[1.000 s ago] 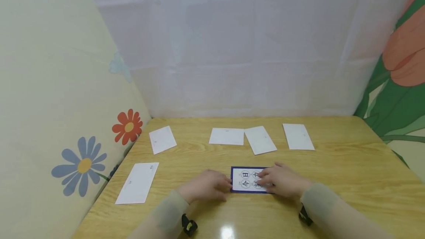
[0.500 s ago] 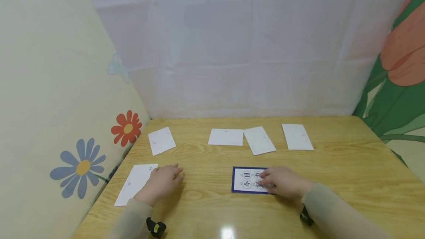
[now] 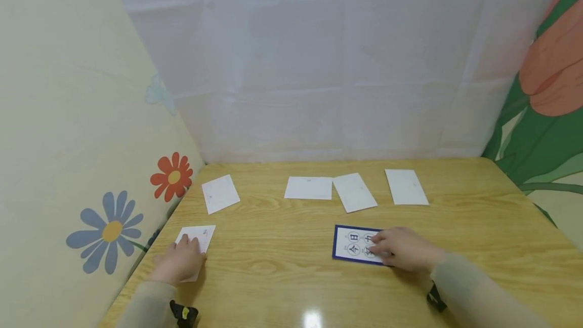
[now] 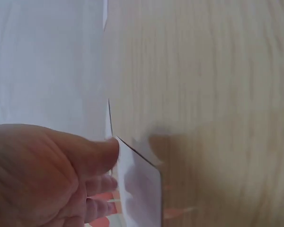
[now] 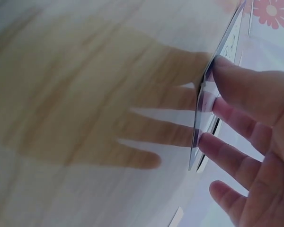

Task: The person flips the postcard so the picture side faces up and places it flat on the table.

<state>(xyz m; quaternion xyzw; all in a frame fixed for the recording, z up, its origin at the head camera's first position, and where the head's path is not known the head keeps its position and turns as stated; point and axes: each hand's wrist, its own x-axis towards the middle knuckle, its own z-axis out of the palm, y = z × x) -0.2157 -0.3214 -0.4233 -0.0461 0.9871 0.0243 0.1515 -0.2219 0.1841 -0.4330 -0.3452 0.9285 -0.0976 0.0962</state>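
In the head view my right hand [image 3: 410,249] grips the right end of a blue-bordered card [image 3: 352,244] printed with circled characters. The thumb meets the card's edge [image 5: 197,118] in the right wrist view, with fingers along its printed side. My left hand [image 3: 179,262] reaches over a white card [image 3: 203,237] at the table's left side, and its spread fingers cover much of it. The left wrist view has that thumb [image 4: 102,156] at the edge of the card [image 4: 142,189]; whether the fingertips press the card is unclear.
Along the back of the wooden table [image 3: 273,287] lie several white cards: one at left [image 3: 220,194], two touching near the middle [image 3: 308,188] and one at right [image 3: 407,187]. A white sheet [image 3: 282,65] hangs behind, with flower-printed walls at both sides.
My left hand has left the blue-bordered card's side and moved left onto the white card. My right hand has shifted slightly right, and the blue-bordered card has moved and turned a little with it.
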